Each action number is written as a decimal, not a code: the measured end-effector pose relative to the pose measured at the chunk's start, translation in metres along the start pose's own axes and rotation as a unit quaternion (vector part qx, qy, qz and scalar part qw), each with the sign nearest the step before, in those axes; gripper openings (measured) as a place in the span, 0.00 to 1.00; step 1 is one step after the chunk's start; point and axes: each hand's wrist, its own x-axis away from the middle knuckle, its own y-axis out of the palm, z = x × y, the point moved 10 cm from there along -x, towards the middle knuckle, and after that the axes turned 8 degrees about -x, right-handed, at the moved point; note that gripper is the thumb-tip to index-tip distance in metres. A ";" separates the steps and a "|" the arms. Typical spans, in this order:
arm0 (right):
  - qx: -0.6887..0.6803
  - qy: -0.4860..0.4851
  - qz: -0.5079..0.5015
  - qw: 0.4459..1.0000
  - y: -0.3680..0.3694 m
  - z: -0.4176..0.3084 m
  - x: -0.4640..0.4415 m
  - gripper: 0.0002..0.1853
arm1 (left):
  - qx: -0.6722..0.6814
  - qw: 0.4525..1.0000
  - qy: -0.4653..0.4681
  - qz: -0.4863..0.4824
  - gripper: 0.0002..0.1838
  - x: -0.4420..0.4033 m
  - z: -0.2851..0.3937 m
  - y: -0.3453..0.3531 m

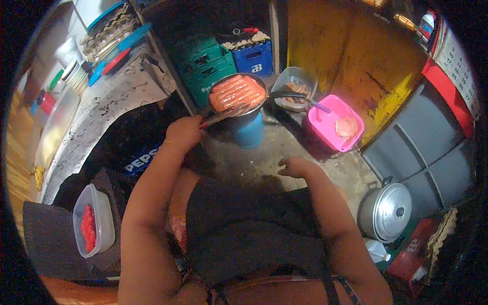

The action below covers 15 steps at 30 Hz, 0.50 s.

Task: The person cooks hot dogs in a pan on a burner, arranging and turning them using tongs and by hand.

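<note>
My left hand (184, 134) is closed around the handle of metal tongs (223, 115), whose tips reach the near side of a frying pan (268, 90). Reddish-pink hot dogs (238, 91) fill the pan, lying side by side. Beneath it stands a blue cylindrical stove base (249, 131). The pan's black handle (288, 95) points right, over a clear plastic container (311, 81) with browned pieces inside. My right hand (295, 168) holds nothing; it hovers near my lap with its fingers loosely bent and apart.
Right of the pan, a pink basin (325, 133) holds flat pinkish slices and a purple-handled utensil. A lidded metal pot (391, 211) stands at lower right. At left, a plastic tub (105, 223) contains red pieces. Crates (254, 61) stand behind the pan.
</note>
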 end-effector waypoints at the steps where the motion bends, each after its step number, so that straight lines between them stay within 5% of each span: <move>1: -0.005 0.007 -0.004 1.000 -0.001 -0.002 0.002 0.29 | -0.002 1.000 -0.005 -0.007 0.17 0.000 -0.001 0.001; 15: -0.016 0.008 -0.014 1.000 0.001 0.000 0.000 0.28 | 0.104 0.986 -0.112 0.066 0.16 0.009 -0.024 0.005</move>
